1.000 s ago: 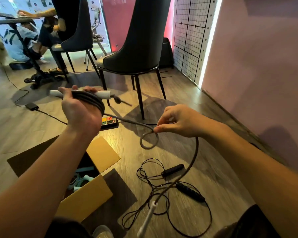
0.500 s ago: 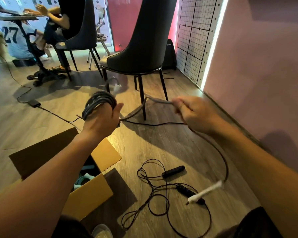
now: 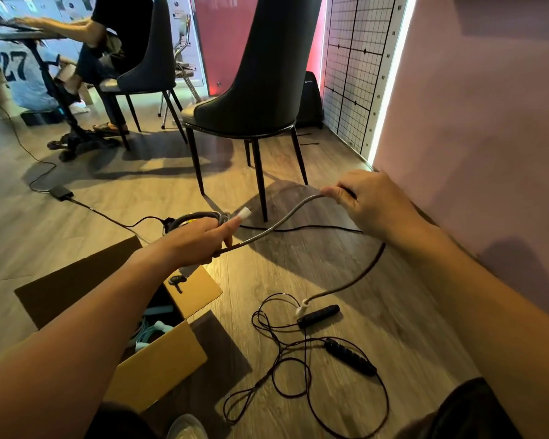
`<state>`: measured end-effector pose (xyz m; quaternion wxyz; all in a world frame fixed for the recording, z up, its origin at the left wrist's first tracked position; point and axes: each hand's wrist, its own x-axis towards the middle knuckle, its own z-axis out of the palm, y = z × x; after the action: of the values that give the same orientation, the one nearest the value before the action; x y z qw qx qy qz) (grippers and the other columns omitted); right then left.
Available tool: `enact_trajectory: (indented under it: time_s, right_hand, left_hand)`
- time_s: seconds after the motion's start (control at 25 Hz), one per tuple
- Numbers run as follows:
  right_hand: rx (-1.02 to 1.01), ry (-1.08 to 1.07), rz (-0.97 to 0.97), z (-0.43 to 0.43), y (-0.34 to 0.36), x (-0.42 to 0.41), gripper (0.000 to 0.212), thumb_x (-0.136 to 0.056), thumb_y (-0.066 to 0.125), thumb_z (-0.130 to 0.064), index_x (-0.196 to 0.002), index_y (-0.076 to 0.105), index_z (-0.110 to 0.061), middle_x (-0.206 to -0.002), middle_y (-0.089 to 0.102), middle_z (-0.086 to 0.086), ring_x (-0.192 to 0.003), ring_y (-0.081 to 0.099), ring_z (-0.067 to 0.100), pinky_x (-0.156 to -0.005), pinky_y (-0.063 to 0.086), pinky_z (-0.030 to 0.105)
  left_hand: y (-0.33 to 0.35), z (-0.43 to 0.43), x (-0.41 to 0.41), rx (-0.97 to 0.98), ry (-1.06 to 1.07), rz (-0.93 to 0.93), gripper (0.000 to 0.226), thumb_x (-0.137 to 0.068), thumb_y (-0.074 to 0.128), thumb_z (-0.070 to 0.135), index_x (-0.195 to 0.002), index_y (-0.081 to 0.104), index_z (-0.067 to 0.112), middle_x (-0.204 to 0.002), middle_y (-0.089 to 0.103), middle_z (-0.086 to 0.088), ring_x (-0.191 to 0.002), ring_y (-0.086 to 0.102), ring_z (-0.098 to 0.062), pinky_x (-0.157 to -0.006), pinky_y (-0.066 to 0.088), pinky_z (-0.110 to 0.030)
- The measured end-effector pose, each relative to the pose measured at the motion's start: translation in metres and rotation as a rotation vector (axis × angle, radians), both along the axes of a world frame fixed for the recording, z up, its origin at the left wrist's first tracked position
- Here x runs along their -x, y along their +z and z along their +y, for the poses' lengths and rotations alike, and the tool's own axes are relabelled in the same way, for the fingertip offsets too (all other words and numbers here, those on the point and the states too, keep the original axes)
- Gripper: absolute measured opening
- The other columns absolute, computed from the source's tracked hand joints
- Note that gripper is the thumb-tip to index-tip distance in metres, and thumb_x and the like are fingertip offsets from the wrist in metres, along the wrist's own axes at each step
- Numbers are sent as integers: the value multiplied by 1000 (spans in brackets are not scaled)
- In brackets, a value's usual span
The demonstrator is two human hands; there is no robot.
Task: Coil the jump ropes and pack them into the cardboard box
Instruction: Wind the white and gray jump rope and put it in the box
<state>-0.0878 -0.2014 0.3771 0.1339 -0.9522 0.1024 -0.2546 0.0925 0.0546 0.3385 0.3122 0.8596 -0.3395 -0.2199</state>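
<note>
So your left hand (image 3: 200,240) has its fingers curled round a bundle of loops of the grey jump rope (image 3: 194,216), and one white handle (image 3: 244,213) pokes out past your fingertips. That hand hangs in the air just above the far flap of the cardboard box (image 3: 159,365).

Your right hand (image 3: 371,207) is up near the right edge of the floor (image 3: 409,327), close to the pink wall (image 3: 488,122). Thumb and curled fingers pinch the same grey rope, so it's a tight narrow grip, nothing loose. The rope runs in a shallow arc between your two hands, then drops from the right hand in a long curve to the floor. Its other white handle (image 3: 301,308) ends up right at the tip of a black handle; can't tell if it's resting there or just dangling.

The box sits open at the near left corner of the floor, flaps spread, with teal ropes (image 3: 149,331) already inside. The black jump rope (image 3: 349,359) lies uncoiled to the right of the box, thin cord looping all over, both black handles near each other.

A dark chair (image 3: 260,90) stands farther back, beyond your hands, and a black cable runs along the floor beneath the grey rope.
</note>
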Motion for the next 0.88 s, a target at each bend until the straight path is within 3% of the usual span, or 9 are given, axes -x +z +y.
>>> enact_trajectory:
  time_s: [0.16,0.32,0.4,0.44,0.56,0.64,0.72,0.8,0.88]
  right_hand:
    - [137,-150,-79,1,-9,-6,43,-103,43,-50,-83,61,-17,-71,52,-7,-63,51,18,-86,46,44]
    - [180,-102,-402,6,-2,-2,38,-105,46,-44,-84,59,-15,-68,47,-9,-53,43,13,-71,42,33]
    - [152,-149,-440,5,-5,-3,41,-104,45,-45,-83,58,-13,-64,49,-5,-49,45,17,-59,39,30]
    - [120,-189,-415,3,-7,-2,43,-104,43,-48,-84,58,-13,-64,50,-3,-50,47,19,-54,39,30]
    - [-53,-265,-251,-1,-11,-2,48,-102,40,-57,-84,59,-17,-62,50,-4,-54,47,19,-50,40,32]
    - [-212,-188,-103,7,-13,-4,45,-100,40,-58,-81,61,-24,-61,51,-4,-52,46,15,-50,37,30]
    - [-342,-31,37,25,-18,-7,40,-100,42,-57,-76,64,-34,-64,57,-3,-54,51,18,-52,44,33]
    - [-425,103,197,41,-24,-11,35,-103,41,-52,-80,67,-45,-72,61,-6,-63,59,24,-63,53,41]
    - [-373,172,385,49,-29,-12,34,-104,40,-50,-86,65,-35,-76,60,-7,-68,60,18,-67,50,35]
  left_hand:
    - [2,-7,20,-82,-263,335,91,-62,43,96,-80,63,9,-56,48,-2,-49,43,-17,-52,42,-29]
    - [7,-17,37,-254,-382,355,88,-55,61,90,-87,62,8,-59,49,-1,-51,47,-15,-53,45,-30]
    - [14,-18,46,-269,-419,414,73,-61,68,80,-83,61,11,-59,49,0,-50,46,-14,-52,44,-28]
    - [18,-18,50,-211,-451,531,67,-65,69,78,-79,60,13,-58,46,1,-48,44,-12,-49,42,-26]
    - [30,-14,57,238,-599,1118,64,-78,58,77,-77,55,13,-56,41,4,-43,41,-9,-46,39,-23]
    - [38,-12,54,630,-649,1436,70,-82,49,79,-82,53,10,-58,42,1,-46,43,-12,-55,46,-27]
    - [44,-11,53,988,-538,1528,72,-83,42,82,-89,54,11,-63,47,0,-52,47,-12,-64,48,-27]
    - [45,-13,52,1303,-330,1491,59,-94,40,68,-98,53,11,-74,49,0,-63,50,-12,-75,50,-29]
    - [42,-17,42,1529,-103,1371,44,-101,38,52,-100,49,10,-82,49,-3,-72,53,-15,-79,52,-32]
